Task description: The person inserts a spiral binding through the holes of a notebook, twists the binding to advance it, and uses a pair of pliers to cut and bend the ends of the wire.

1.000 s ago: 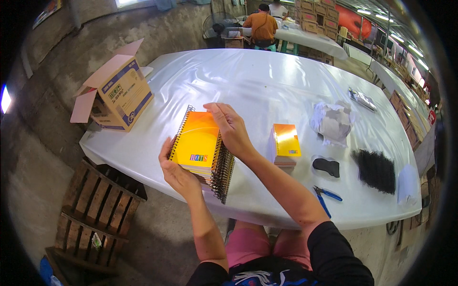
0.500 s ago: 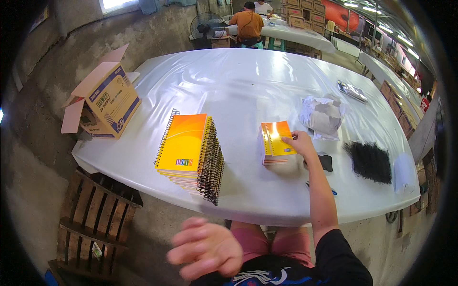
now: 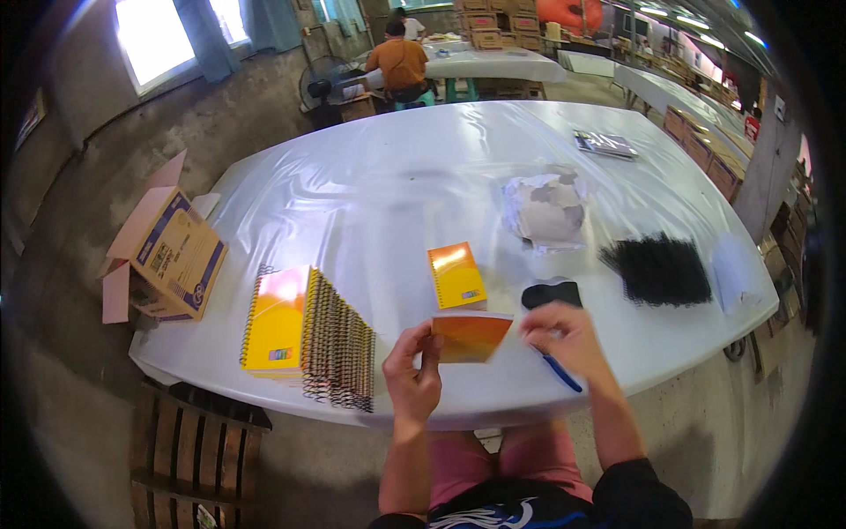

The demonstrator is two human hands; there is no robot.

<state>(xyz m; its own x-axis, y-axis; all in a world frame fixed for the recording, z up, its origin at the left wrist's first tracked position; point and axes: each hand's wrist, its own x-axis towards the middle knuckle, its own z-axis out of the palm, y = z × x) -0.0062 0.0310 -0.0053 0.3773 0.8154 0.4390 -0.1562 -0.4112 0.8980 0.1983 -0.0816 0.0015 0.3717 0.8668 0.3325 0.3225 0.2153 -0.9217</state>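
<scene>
My left hand (image 3: 414, 375) is closed on the left edge of a thin, notebook-sized booklet (image 3: 471, 339) with an orange cover, raised over the table's near side. Just right of the booklet is my right hand (image 3: 568, 339), fingers bent and smeared by motion; whether it grips anything cannot be made out. Partly beneath it lies a blue-handled tool (image 3: 561, 374), its working end hidden. Behind the booklet rests a small stack of yellow-orange notebooks (image 3: 456, 276) with holes along one edge. To the left stands a tall stack of spiral-bound notebooks (image 3: 280, 322) with dark coils.
A heap of black coils (image 3: 656, 271) lies at the right, near a black flat piece (image 3: 552, 294) and crumpled white paper (image 3: 546, 209). A plastic-wrapped packet (image 3: 604, 144) is farther back. An open carton (image 3: 167, 256) stands at the left edge. People sit at another table (image 3: 493, 63).
My left hand has come up from below the table edge and now holds a booklet. My right hand has left the small stack and moved nearer me. The view has shifted.
</scene>
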